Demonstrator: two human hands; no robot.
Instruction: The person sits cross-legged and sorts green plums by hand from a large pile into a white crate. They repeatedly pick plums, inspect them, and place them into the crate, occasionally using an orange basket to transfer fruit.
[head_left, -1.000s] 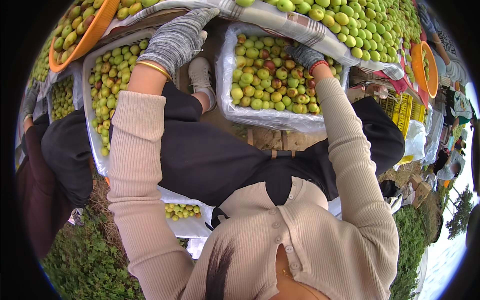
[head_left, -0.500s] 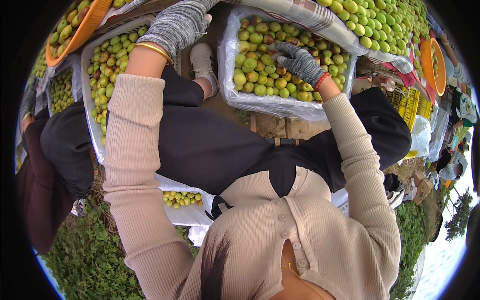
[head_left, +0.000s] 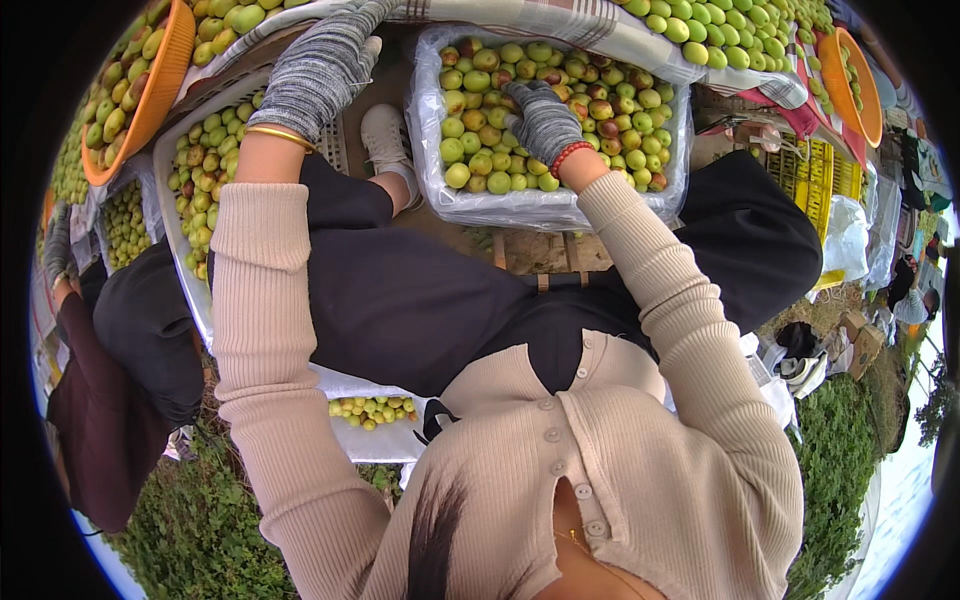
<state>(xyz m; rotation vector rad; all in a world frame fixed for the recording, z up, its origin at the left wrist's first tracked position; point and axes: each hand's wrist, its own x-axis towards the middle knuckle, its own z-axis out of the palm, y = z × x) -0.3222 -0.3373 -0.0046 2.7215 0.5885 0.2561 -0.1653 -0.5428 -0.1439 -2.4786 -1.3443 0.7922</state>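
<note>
My left hand (head_left: 325,72), in a grey knitted glove, reaches up to the top edge by a checked cloth (head_left: 480,12). Its thumb tip shows; the other fingers run out of view, so what they hold is hidden. In a plastic-lined crate (head_left: 540,210) between my knees lie many round green fruits (head_left: 625,125) with red-brown patches, like jujubes. Over the left half of this crate is my right hand (head_left: 545,122), gloved alike, fingers and thumb spread apart and touching the fruits. No fruit shows in its grip.
Left of my leg stands a long white crate (head_left: 175,225) of fruit. Orange baskets (head_left: 165,85) flank the fruit-covered table. Yellow crates (head_left: 810,190) stand at right. Another person's dark-clothed leg (head_left: 150,320) is at far left. Behind me lies a white-lined crate (head_left: 370,440).
My right hand has moved left across the fruits in the crate. The left hand has shifted slightly left and stays at the top edge. The whole view has turned a little.
</note>
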